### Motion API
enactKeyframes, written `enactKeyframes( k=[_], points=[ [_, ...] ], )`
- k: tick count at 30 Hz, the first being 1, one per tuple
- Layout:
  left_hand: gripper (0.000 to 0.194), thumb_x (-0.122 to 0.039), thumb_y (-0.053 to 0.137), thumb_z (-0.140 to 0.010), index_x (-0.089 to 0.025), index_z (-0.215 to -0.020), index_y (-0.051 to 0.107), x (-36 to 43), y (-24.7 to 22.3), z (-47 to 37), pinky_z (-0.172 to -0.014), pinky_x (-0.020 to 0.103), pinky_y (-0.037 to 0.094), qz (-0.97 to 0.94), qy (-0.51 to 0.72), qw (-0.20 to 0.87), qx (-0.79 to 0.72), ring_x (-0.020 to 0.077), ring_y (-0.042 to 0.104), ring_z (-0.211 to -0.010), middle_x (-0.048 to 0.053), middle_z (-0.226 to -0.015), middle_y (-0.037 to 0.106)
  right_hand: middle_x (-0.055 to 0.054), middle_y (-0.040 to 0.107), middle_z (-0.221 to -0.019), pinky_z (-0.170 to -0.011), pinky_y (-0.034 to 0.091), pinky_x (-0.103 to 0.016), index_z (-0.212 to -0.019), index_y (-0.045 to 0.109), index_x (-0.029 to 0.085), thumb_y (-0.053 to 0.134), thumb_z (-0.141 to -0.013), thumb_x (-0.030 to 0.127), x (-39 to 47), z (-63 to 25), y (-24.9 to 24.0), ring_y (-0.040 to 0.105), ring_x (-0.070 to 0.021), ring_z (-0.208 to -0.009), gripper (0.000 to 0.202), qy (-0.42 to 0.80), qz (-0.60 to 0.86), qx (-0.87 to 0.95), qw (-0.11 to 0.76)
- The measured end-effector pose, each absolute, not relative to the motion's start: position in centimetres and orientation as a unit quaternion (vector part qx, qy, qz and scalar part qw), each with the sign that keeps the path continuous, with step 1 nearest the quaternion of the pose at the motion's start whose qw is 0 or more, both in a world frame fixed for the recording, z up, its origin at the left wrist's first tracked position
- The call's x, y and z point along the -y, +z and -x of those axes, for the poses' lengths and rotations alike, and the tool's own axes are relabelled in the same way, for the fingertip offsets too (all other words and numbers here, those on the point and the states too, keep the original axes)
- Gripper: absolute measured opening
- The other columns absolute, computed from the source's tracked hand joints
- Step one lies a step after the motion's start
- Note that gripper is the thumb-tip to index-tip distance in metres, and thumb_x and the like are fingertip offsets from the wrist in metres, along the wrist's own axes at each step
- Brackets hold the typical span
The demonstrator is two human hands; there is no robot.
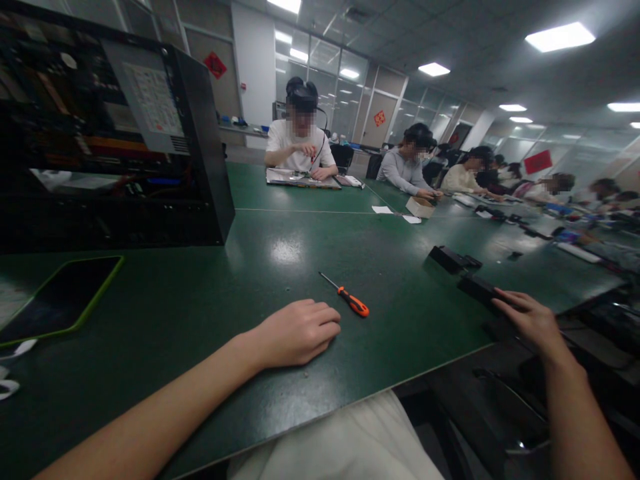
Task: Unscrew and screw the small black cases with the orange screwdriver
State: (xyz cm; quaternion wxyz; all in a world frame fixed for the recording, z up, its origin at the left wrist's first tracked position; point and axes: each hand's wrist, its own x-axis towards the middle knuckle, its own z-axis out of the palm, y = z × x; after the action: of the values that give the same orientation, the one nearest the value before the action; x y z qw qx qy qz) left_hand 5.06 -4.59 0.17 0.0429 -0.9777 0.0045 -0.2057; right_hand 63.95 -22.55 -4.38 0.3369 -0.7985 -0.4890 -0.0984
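My left hand (304, 332) rests on the green table, palm down. Its fingers are curled together and the tips are hidden; nothing shows in it. Just beyond it lies a screwdriver (356, 305) with an orange and black handle, its thin shaft pointing away to the left, apart from the hand. At the right, my right hand (533, 321) grips the near end of a black rectangular box (477, 288) between thumb and fingers, by the table edge. A second black block-shaped object (447, 259) lies just past it; whether the two touch, I cannot tell.
An open black computer case (203, 153) stands at the left. Before it lies a phone (65, 297) with a green rim, near a white cable (9, 388). Across the green table (280, 230), a person (300, 143) works over a flat board. More people sit along the right.
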Motion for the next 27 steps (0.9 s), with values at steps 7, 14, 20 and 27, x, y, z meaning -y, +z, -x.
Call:
enactKeyframes(
  k=[7,14,20,27],
  points=[
    [0.012,-0.016,0.054,-0.100,-0.016,-0.099,0.066,4.6,0.0,-5.1,-0.080,0.033,0.051,0.979,-0.197,0.049,-0.003,0.0204,0.067,-0.093,0.009,-0.107,0.071,-0.013,0.060,-0.147,-0.116,0.040,-0.047,-0.119,0.073,0.023,0.057,-0.080,0.070,20.8,-63.4,-1.0,0.057,-0.0365,-0.134,0.063,-0.125,0.810,0.517,0.246],
    [0.014,-0.020,0.053,-0.102,-0.016,-0.098,0.066,4.7,0.2,-5.0,-0.076,0.033,0.050,0.977,-0.205,0.062,-0.003,0.0195,0.066,-0.090,0.007,-0.104,0.072,-0.020,0.073,-0.113,-0.088,0.052,-0.042,-0.121,0.066,0.013,0.058,-0.085,0.068,9.8,-61.7,3.5,0.069,-0.0347,-0.102,0.066,-0.088,0.847,0.511,0.118],
    [0.016,-0.022,0.053,-0.103,-0.016,-0.098,0.067,4.2,0.7,-4.4,-0.077,0.034,0.050,0.976,-0.210,0.060,0.024,0.0194,0.067,-0.089,0.007,-0.104,0.072,-0.015,0.075,-0.088,-0.069,0.051,-0.034,-0.089,0.071,0.015,0.077,-0.069,0.048,3.4,-60.6,3.8,0.070,-0.0290,-0.081,0.040,-0.047,0.873,0.480,0.074],
    [0.019,-0.026,0.052,-0.104,-0.017,-0.109,0.068,3.2,0.9,-3.6,-0.089,0.038,0.053,0.970,-0.218,-0.017,0.107,0.0240,0.069,-0.103,0.010,-0.117,0.072,-0.016,0.074,-0.094,-0.071,0.048,-0.035,-0.091,0.071,0.015,0.073,-0.073,0.039,3.0,-55.8,5.3,0.069,-0.0300,-0.088,0.030,-0.061,0.852,0.508,0.111]
  ],
)
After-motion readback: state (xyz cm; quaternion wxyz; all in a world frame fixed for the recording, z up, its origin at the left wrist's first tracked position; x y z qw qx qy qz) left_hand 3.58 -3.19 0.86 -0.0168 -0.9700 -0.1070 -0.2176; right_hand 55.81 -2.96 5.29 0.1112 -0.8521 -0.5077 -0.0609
